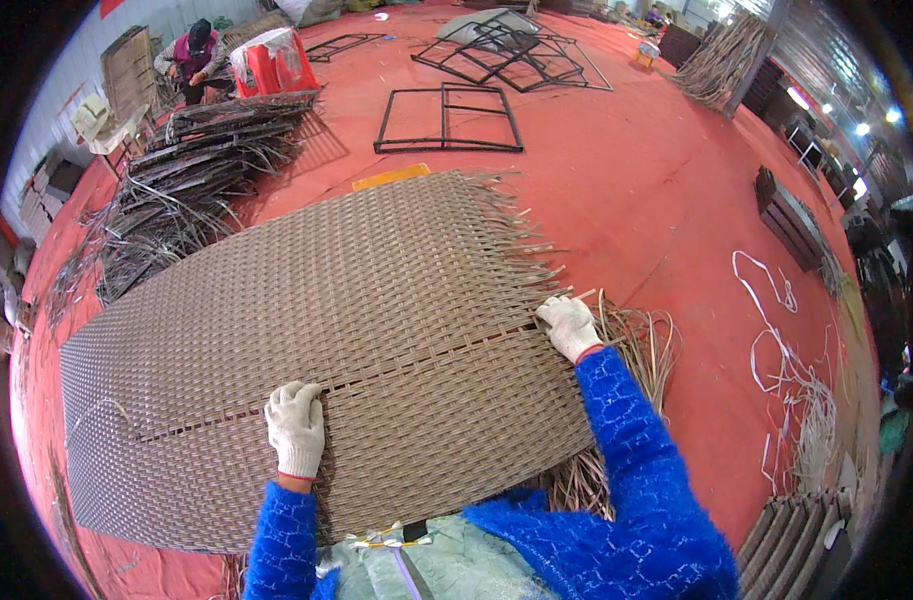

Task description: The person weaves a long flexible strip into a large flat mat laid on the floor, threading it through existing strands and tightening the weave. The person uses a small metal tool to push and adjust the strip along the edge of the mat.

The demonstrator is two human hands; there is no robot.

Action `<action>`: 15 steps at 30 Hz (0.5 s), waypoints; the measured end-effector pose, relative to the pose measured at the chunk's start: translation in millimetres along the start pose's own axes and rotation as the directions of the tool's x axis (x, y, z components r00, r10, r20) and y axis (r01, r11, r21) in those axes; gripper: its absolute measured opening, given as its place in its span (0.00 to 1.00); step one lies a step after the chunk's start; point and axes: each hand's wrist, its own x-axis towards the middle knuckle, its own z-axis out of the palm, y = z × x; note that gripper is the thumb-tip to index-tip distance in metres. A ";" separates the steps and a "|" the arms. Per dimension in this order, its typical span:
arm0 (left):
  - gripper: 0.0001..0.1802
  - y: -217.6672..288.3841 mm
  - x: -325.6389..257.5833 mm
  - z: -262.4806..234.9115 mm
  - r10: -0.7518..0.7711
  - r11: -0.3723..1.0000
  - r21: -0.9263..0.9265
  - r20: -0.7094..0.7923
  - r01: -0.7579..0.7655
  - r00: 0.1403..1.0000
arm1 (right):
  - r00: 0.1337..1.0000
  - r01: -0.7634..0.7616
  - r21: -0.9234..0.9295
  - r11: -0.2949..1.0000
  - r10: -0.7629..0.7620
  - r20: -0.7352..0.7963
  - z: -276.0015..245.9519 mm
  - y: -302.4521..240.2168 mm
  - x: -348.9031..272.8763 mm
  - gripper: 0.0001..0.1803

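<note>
In front of me lies a wide brown woven wicker panel (306, 275), with loose strand ends fringing its right side. A narrow gap crosses it lengthwise, and a nearer woven section (456, 425) continues below that gap. Both my hands wear white knitted gloves. My left hand (296, 428) is closed at the gap near the middle, its fingertips curled over the weave. At the gap's right end, my right hand (568, 325) pinches the weave's edge beside the loose strands (641, 350). The fingertips of both hands are partly hidden.
Dark wicker sheets (201, 165) are heaped at far left, near a seated person (194, 62) and red stools (276, 68). Black metal frames (448, 118) lie on the red floor (616, 190) ahead. White cord (776, 340) trails at right. Stacked brown panels (791, 215) stand beyond it.
</note>
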 end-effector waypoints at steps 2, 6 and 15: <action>0.09 -0.6 -0.2 0.4 0.012 1.000 -0.013 -0.002 -0.012 1.000 | 0.998 -0.012 0.040 0.999 0.015 -0.066 2.6 0.9 -5.7 0.14; 0.09 -0.8 -0.7 0.4 -0.005 1.000 -0.003 0.001 0.005 1.000 | 0.995 0.019 0.024 1.000 -0.017 -0.103 7.3 4.7 -7.5 0.12; 0.09 0.9 -0.8 -1.4 -0.011 1.000 -0.021 -0.004 0.011 1.000 | 0.984 0.038 -0.025 0.999 -0.042 -0.171 7.6 0.9 -4.1 0.06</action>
